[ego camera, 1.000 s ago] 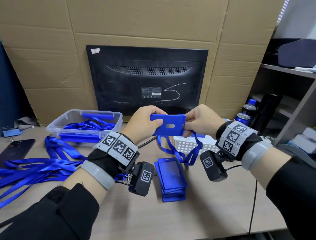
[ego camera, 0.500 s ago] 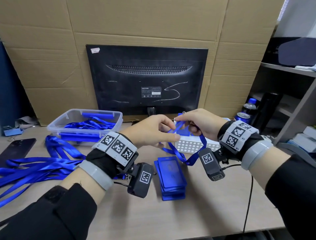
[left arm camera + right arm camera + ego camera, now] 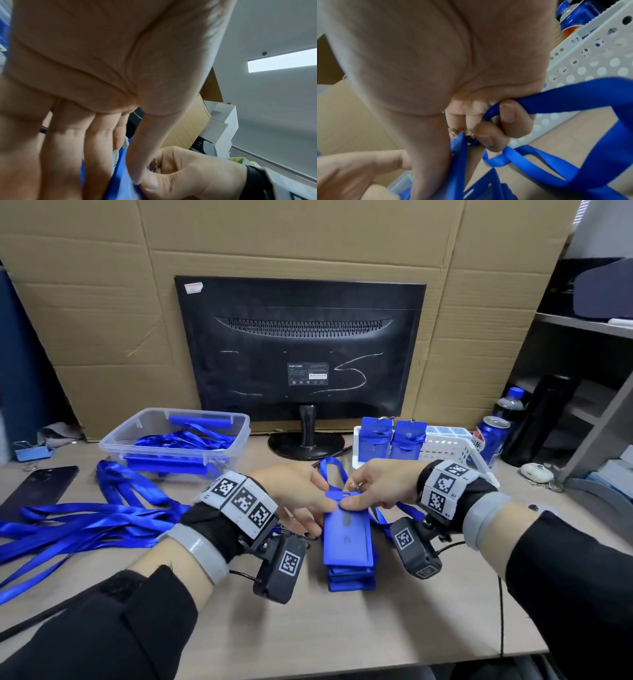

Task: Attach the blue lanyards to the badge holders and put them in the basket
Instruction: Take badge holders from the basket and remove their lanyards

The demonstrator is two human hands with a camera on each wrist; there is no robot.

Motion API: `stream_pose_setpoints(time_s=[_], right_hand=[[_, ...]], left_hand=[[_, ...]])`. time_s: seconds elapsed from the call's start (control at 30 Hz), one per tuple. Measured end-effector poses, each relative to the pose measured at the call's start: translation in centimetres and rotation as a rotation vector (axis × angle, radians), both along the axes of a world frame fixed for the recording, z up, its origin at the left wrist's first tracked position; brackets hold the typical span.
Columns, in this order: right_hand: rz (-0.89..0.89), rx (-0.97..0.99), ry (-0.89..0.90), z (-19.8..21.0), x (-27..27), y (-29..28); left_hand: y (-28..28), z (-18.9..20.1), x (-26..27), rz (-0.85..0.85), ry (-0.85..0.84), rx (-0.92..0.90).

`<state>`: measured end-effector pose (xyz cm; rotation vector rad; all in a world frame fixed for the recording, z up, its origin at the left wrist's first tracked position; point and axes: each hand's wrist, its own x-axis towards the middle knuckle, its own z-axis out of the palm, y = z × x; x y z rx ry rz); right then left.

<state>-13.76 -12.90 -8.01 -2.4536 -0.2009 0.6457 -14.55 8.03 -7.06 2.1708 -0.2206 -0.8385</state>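
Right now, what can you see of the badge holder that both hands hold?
The badge holder is a blue, flat, rigid-looking plastic case with a slotted tab on top. It is lengthwise, top end away from the person, just above the stack. The left hand and right hand pinch its top, where the lanyard clip meets it.

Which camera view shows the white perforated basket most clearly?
The head view: the white perforated basket stands whole behind the right hand, with two badge holders upright inside. The right wrist view shows only a blurred part of its wall. The left wrist view shows no more than a white sliver between the fingers.
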Motion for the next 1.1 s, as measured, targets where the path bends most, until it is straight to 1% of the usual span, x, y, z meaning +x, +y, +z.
stream_pose_setpoints(time_s=[0.1,0.23,0.37,0.47,0.5,0.53,0.6,0.67,0.7,0.73,0.8,0.87,0.9,0.93,1.0,1.03,1.1], right_hand=[[0.035,-0.048,-0.053,-0.6,0.3,0.5],[-0.001,-0.076,-0.18,-1.5,0.7,0.5],[-0.068,-0.014,-0.296,-0.8,0.7,0.7],[-0.093,0.06,-0.416,1.1,1.0,0.8],[-0.102,0.121,-0.457,1.8,0.8,1.0],[-0.112,0.223,-0.489,2.6,0.6,1.2],[-0.109,0.514,-0.521,4.0,-0.1,1.8],[-0.102,0.771,-0.553,5.4,-0.7,2.6],[-0.109,0.856,-0.583,5.9,-0.9,3.0],[-0.119,0.911,-0.622,6.5,-1.1,3.2],[-0.14,0.972,-0.692,7.3,-1.6,3.5],[-0.164,1.001,-0.739,7.9,-1.9,3.7],[-0.179,1.008,-0.758,8.1,-1.9,3.8],[-0.199,1.006,-0.776,8.1,-1.8,3.8],[-0.251,0.984,-0.797,7.9,-1.3,4.0],[-0.278,0.96,-0.802,7.7,-1.0,4.1],[-0.308,0.895,-0.793,7.1,-0.5,5.1]], left_hand=[[0.3,0.0,-0.1,-0.016,0.024,0.005],[0.5,-0.4,0.5,0.028,0.001,0.053],[0.8,-0.5,1.1,0.045,-0.09,0.125],[0.8,0.4,0.9,0.022,-0.111,0.061],[0.6,0.7,0.8,0.006,-0.121,0.039],[0.3,1.0,0.6,-0.017,-0.139,0.012],[-0.1,1.2,0.4,-0.032,-0.175,-0.091],[-0.4,1.2,0.4,-0.008,-0.196,-0.268],[-0.4,1.2,0.3,0.0,-0.185,-0.372],[-0.3,1.3,0.3,0.007,-0.164,-0.468],[-0.1,1.5,0.4,0.067,-0.154,-0.592],[0.4,1.5,1.1,0.233,-0.194,-0.674],[0.8,1.6,1.5,0.333,-0.258,-0.692],[1.6,1.6,2.2,0.427,-0.374,-0.661],[3.8,2.1,3.2,0.569,-0.658,-0.497],[5.2,2.6,3.3,0.616,-0.771,-0.421],[8.2,4.1,2.9,0.652,-0.951,-0.266]])
